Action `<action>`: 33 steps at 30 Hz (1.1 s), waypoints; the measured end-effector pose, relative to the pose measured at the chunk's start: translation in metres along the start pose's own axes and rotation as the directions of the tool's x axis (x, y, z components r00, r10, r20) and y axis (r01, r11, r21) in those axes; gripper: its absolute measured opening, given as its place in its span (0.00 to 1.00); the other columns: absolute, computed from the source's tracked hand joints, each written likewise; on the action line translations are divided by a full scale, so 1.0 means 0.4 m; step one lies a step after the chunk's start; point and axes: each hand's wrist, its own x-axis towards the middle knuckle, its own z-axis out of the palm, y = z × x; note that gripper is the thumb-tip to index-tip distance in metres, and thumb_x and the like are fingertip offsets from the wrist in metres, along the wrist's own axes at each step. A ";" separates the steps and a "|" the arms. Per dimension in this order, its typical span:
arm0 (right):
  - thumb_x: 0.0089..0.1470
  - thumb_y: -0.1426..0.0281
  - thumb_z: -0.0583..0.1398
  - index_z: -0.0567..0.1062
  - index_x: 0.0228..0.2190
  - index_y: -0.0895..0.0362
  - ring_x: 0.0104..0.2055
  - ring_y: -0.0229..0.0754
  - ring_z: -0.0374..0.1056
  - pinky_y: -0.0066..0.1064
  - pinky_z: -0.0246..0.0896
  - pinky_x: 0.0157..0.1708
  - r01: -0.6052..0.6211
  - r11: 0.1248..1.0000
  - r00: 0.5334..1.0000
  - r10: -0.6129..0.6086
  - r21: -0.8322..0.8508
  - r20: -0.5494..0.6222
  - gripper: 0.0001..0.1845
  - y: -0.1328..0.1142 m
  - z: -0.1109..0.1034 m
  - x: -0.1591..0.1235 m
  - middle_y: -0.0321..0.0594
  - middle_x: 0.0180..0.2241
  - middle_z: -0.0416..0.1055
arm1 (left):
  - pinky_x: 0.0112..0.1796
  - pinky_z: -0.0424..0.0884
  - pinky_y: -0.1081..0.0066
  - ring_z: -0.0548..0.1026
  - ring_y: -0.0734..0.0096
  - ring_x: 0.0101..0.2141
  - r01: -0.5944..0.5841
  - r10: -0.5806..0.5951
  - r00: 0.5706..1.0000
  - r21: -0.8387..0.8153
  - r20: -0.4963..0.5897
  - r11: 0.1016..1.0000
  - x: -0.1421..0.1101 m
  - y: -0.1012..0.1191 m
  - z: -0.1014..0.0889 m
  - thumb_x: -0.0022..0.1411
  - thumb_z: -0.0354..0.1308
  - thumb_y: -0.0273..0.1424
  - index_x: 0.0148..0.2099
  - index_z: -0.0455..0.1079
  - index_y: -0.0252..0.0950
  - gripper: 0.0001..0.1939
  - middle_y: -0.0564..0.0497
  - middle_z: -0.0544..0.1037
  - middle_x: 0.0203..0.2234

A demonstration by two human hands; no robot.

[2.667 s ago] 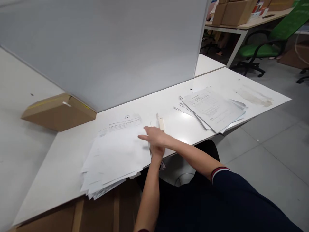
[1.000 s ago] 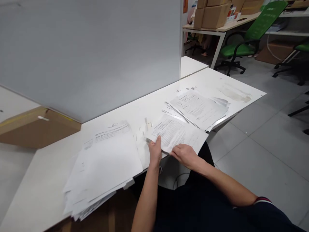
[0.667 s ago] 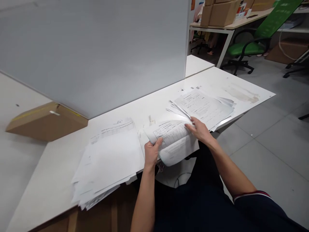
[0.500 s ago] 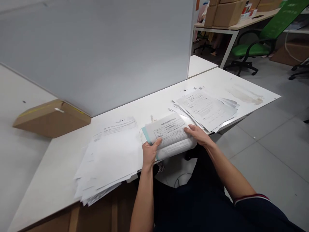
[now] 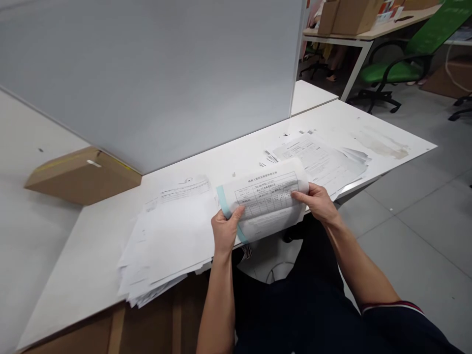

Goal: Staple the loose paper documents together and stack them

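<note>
In the head view we see a white desk [image 5: 99, 236] running from the lower left of the frame up to the right, with a brownish smudge [image 5: 385, 146] near its right end. At the centre we hold a printed form [image 5: 267, 196] over the near edge of the desk; a light blue strip [image 5: 223, 202] shows along its left side. The fingers of our left hand [image 5: 224, 233] are clamped on the form's left side, thumb on top, and those of our right hand [image 5: 321, 204] are clamped on its right side.

Left of the form a thick, uneven paper stack [image 5: 171, 236] lies on the desk; right of it, partly behind it, is a looser paper pile [image 5: 324, 162]. A grey panel [image 5: 165, 78] rises along the back of the desk, and a cardboard box [image 5: 83, 174] sits against its lower left corner.

In the upper right of the frame we have another table [image 5: 405, 22] bearing cartons [image 5: 354, 17], a green chair [image 5: 393, 73] beside it, and grey floor tiles [image 5: 416, 211] below.
</note>
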 end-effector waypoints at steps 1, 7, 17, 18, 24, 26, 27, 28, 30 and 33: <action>0.41 0.65 0.68 0.79 0.30 0.55 0.35 0.46 0.72 0.36 0.67 0.37 0.032 0.999 0.999 -0.032 0.001 -0.015 0.11 -0.018 -0.004 0.001 0.36 0.31 0.78 | 0.33 0.72 0.70 0.77 0.65 0.33 -0.034 0.034 0.999 0.000 -0.009 0.999 0.000 0.020 -0.002 0.45 0.67 0.36 0.33 0.77 0.32 0.14 0.49 0.80 0.29; 0.41 0.66 0.68 0.79 0.31 0.52 0.38 0.46 0.72 0.39 0.67 0.42 0.288 0.948 0.958 -0.286 0.133 -0.033 0.11 -0.102 0.005 0.018 0.34 0.34 0.78 | 0.37 0.74 0.67 0.77 0.66 0.33 -0.285 0.280 0.959 -0.152 -0.055 0.947 -0.005 0.120 -0.006 0.45 0.68 0.34 0.35 0.76 0.34 0.14 0.50 0.80 0.30; 0.47 0.56 0.63 0.74 0.42 0.52 0.44 0.49 0.70 0.42 0.66 0.44 0.186 0.982 0.980 -0.186 0.005 0.068 0.21 -0.084 0.056 0.022 0.40 0.40 0.76 | 0.48 0.70 0.62 0.75 0.61 0.44 -0.197 0.189 0.980 -0.166 -0.063 0.966 -0.014 0.110 0.006 0.50 0.64 0.38 0.42 0.75 0.34 0.18 0.48 0.80 0.37; 0.47 0.56 0.63 0.74 0.42 0.52 0.44 0.49 0.70 0.41 0.66 0.44 0.186 0.982 0.979 -0.184 -0.023 0.086 0.21 -0.086 0.057 0.020 0.40 0.40 0.75 | 0.48 0.69 0.63 0.74 0.61 0.45 -0.194 0.185 0.981 -0.170 -0.064 0.966 -0.014 0.111 0.006 0.51 0.64 0.38 0.43 0.75 0.34 0.18 0.48 0.80 0.38; 0.48 0.59 0.63 0.76 0.36 0.55 0.41 0.49 0.70 0.39 0.65 0.40 0.220 0.965 0.975 -0.214 -0.146 0.057 0.16 -0.095 0.064 0.015 0.39 0.36 0.75 | 0.49 0.68 0.64 0.74 0.63 0.46 -0.163 0.166 0.986 -0.144 0.005 0.976 -0.011 0.105 -0.003 0.54 0.61 0.38 0.47 0.73 0.34 0.20 0.47 0.79 0.41; 0.47 0.59 0.63 0.76 0.35 0.55 0.40 0.49 0.70 0.39 0.66 0.40 0.208 0.972 0.978 -0.204 -0.114 0.040 0.15 -0.096 0.061 0.014 0.39 0.35 0.75 | 0.49 0.69 0.64 0.74 0.63 0.45 -0.163 0.165 0.986 -0.117 0.008 0.980 -0.008 0.093 -0.010 0.55 0.60 0.39 0.47 0.73 0.34 0.20 0.47 0.79 0.41; 0.47 0.60 0.64 0.76 0.36 0.55 0.41 0.49 0.70 0.39 0.66 0.40 0.199 0.976 0.980 -0.194 -0.092 0.052 0.15 -0.096 0.059 0.013 0.39 0.36 0.75 | 0.48 0.69 0.64 0.74 0.62 0.45 -0.158 0.160 0.987 -0.107 0.007 0.982 -0.007 0.087 -0.012 0.55 0.60 0.39 0.48 0.73 0.34 0.20 0.47 0.79 0.41; 0.48 0.60 0.63 0.76 0.38 0.54 0.42 0.49 0.70 0.40 0.66 0.42 0.186 0.980 0.981 -0.180 -0.077 0.078 0.16 -0.096 0.056 0.011 0.39 0.38 0.75 | 0.48 0.68 0.64 0.74 0.62 0.46 -0.151 0.153 0.988 -0.108 0.003 0.983 -0.007 0.080 -0.014 0.55 0.59 0.40 0.48 0.72 0.34 0.20 0.47 0.78 0.41; 0.49 0.59 0.62 0.74 0.41 0.54 0.45 0.50 0.69 0.40 0.65 0.43 0.144 0.985 0.980 -0.129 -0.093 0.149 0.18 -0.093 0.051 0.008 0.40 0.42 0.75 | 0.49 0.68 0.63 0.73 0.62 0.47 -0.133 0.133 0.991 -0.148 -0.012 0.980 -0.007 0.067 -0.016 0.56 0.59 0.40 0.49 0.71 0.35 0.21 0.46 0.78 0.42; 0.49 0.58 0.62 0.74 0.42 0.54 0.45 0.51 0.70 0.41 0.66 0.42 0.053 0.978 0.977 -0.010 -0.201 0.212 0.20 -0.078 0.045 0.002 0.42 0.43 0.75 | 0.50 0.67 0.64 0.73 0.63 0.47 -0.071 0.075 0.997 -0.246 0.010 0.967 -0.008 0.051 -0.014 0.56 0.58 0.41 0.51 0.69 0.35 0.23 0.46 0.77 0.44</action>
